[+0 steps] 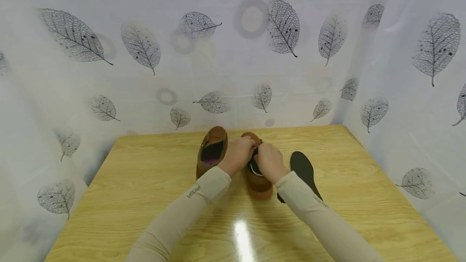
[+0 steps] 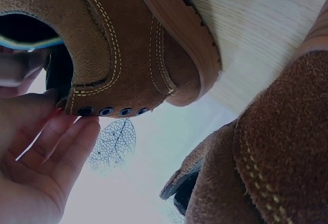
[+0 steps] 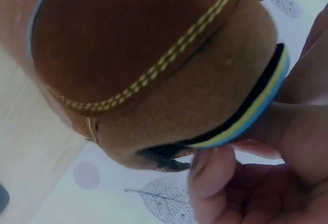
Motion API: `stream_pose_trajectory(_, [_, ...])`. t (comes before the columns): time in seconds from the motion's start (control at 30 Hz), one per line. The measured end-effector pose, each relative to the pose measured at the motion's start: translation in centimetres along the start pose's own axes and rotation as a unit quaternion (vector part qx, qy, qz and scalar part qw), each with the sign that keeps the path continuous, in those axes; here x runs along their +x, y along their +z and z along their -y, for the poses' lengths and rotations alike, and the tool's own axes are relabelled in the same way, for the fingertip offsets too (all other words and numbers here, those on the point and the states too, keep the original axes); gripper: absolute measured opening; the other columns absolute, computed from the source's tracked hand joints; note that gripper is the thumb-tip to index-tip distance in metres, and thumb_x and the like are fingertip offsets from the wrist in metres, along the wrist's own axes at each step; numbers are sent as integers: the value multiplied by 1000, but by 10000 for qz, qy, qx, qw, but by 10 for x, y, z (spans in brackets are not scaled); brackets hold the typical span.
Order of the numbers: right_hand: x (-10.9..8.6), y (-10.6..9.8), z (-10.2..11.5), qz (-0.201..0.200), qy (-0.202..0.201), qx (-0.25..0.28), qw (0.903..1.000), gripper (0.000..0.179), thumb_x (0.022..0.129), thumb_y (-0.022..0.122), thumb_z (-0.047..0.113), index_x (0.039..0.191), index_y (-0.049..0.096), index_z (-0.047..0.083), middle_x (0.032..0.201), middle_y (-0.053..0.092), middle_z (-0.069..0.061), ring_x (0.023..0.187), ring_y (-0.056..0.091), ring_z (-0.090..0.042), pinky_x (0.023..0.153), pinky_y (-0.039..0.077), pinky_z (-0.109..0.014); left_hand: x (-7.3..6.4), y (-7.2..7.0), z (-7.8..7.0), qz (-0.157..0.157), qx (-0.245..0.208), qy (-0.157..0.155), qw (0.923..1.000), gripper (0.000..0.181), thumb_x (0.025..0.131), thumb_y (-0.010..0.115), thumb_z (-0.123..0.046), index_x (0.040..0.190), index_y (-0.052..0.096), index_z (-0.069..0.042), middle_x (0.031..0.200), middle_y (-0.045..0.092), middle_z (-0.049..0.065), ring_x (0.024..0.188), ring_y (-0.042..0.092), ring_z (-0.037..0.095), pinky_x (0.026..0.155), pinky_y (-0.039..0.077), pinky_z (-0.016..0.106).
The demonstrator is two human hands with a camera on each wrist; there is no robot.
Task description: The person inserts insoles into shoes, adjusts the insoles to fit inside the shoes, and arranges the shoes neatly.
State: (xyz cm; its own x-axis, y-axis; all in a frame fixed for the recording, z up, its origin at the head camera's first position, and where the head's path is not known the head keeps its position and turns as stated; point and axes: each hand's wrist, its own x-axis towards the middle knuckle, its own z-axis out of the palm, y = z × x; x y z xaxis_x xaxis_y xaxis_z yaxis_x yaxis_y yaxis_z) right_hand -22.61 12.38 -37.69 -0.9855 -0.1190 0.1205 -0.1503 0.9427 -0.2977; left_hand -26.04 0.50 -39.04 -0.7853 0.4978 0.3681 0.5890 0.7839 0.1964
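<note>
Both hands are at the opening of a brown suede shoe [image 1: 259, 191] with yellow stitching, toe pointing away. My left hand [image 1: 237, 153] pinches the front edge of its opening beside a row of dark eyelets [image 2: 106, 112], thumb on top and fingers beneath. Opposite, my right hand [image 1: 271, 161] has its fingers curled at the other side of the opening, gripping there. Inside the shoe an edge striped black, yellow and blue [image 3: 245, 124] curves round the heel end. The right fingers partly hide the tongue area. A matching brown shoe [image 1: 217, 132] stands just left of the left hand.
To the right lies a flat black insole [image 1: 302, 167], partly covered by the right sleeve. A small black item [image 1: 280, 198] shows beside that forearm. The wooden table [image 1: 153, 165] ends at a leaf-patterned curtain [image 1: 233, 64] behind and at both sides.
</note>
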Motion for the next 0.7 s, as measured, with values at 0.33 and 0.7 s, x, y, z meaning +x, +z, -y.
stream_pose_trajectory(0.33, [-7,-15,-4,314,-255,295,9987,36,90,64,12,58,48,7,55,44,-2,48,42,-15,44,33,-26,-1,-3,-3,-12,-90,10,10000,12,94,62,-12,85,71,-11,78,60,3,68,60,19,58,48,30])
stream_pose_trajectory(0.7, [-38,-23,7,721,-381,19,9967,47,82,74,44,66,61,1,55,54,-9,52,55,-24,45,41,-32,-1,-4,0,-14,-71,-38,10000,12,94,62,-12,86,71,-10,78,60,3,69,61,17,59,49,27])
